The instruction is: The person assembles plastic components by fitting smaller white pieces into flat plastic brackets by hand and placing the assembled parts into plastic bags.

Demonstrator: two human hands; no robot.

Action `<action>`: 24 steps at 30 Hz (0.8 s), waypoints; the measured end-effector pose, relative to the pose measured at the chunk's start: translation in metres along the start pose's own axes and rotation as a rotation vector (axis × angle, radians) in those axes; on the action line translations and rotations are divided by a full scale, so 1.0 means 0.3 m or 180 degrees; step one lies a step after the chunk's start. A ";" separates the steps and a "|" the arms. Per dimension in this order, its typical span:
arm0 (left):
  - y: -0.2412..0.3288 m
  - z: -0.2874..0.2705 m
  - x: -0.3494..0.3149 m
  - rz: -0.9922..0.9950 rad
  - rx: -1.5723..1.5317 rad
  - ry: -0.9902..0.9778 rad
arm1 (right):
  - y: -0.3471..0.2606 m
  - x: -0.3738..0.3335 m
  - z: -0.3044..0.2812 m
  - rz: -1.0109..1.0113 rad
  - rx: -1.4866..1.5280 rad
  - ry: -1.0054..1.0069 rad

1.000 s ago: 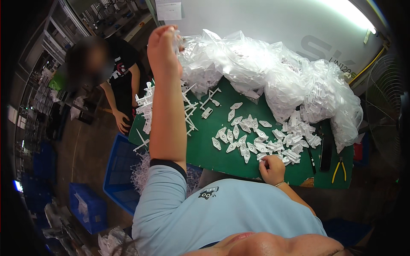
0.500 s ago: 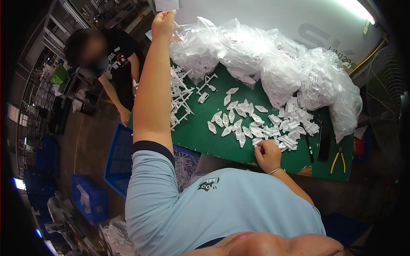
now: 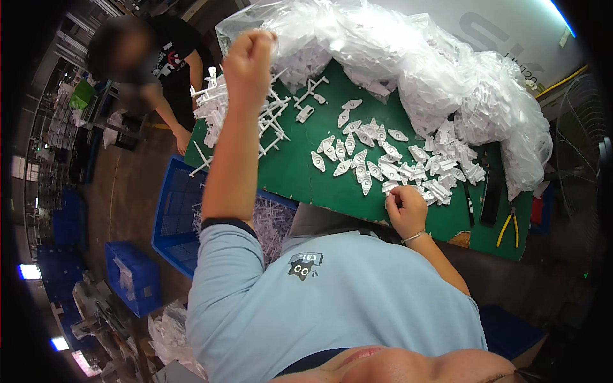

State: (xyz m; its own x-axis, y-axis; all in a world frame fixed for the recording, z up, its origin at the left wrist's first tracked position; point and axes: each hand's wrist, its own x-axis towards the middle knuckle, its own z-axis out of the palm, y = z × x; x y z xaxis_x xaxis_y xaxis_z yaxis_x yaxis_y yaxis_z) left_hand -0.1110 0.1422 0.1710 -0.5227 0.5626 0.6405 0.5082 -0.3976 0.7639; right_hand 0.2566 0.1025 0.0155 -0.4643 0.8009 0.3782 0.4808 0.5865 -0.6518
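Green table (image 3: 297, 177) shows between sprues (image 3: 212, 107) and white parts (image 3: 360, 159); right hand (image 3: 407, 210) curled at parts, by front edge; left hand (image 3: 248, 64) raised, curled — can't tell either's hold. Bags (image 3: 377, 38), blue crate (image 3: 175, 214): white pieces.

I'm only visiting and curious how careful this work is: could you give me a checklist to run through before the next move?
1. Left hand holding something: cannot tell; its fingers are curled and blurred, raised near the clear bags.
2. Right hand at the heaped white parts: ok, fingertips at their near side.
3. Diamond-shaped white parts on the green table: ok, lying loose.
4. Yellow-handled pliers away from both hands: ok, near the table's right end.
5. Co-worker's hand apart from them: ok, by the table's left edge.
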 end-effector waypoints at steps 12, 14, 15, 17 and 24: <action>-0.131 0.042 -0.612 -0.0429 0.2108 -0.2427 | -0.007 0.006 0.003 -0.0010 -0.0058 -0.0039; -0.148 0.040 -0.634 -0.0180 0.2356 -0.2418 | 0.000 0.010 0.007 -0.0012 -0.0040 -0.0039; -0.161 0.036 -0.639 -0.0203 0.2348 -0.2432 | 0.002 0.010 0.009 -0.0037 -0.0005 -0.0032; -0.182 0.029 -0.641 -0.0151 0.2160 -0.2358 | -0.004 0.006 0.002 0.0001 -0.0049 -0.0082; -0.225 -0.005 -0.606 -0.0100 0.1623 -0.2239 | 0.000 0.003 0.001 -0.0077 -0.0088 -0.0102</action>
State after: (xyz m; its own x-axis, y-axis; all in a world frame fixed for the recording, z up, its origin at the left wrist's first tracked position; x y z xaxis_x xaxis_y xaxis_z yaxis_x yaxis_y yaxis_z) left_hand -0.0512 0.0658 0.0031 -0.0826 0.9522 0.2941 0.8332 -0.0958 0.5445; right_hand 0.2560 0.1032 0.0158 -0.4993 0.7825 0.3721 0.4895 0.6091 -0.6241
